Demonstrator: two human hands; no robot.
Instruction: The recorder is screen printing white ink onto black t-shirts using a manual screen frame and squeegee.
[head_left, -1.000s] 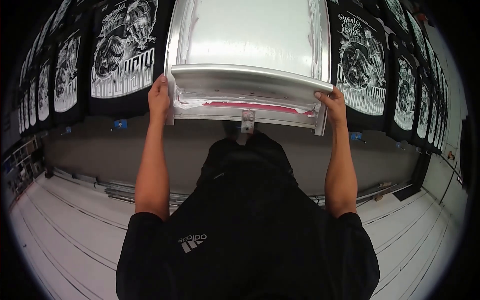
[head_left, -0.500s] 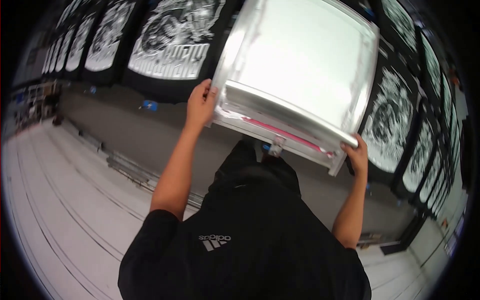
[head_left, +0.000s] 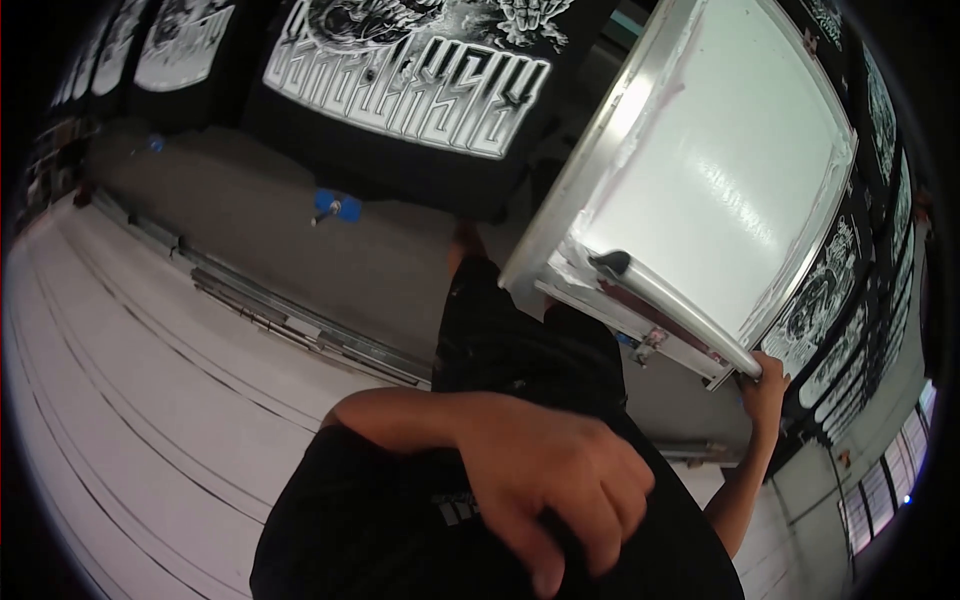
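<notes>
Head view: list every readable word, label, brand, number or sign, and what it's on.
Near shirt: large, stylised white lettering, wording not copied here.
Worn top: dim grey chest print, too unclear to read.
Other shirts: too small or blurred.
Screen: none readable.

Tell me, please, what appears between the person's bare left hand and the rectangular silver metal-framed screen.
In the head view, the person's black legwear shows between the left hand and the metal-framed screen.
</notes>
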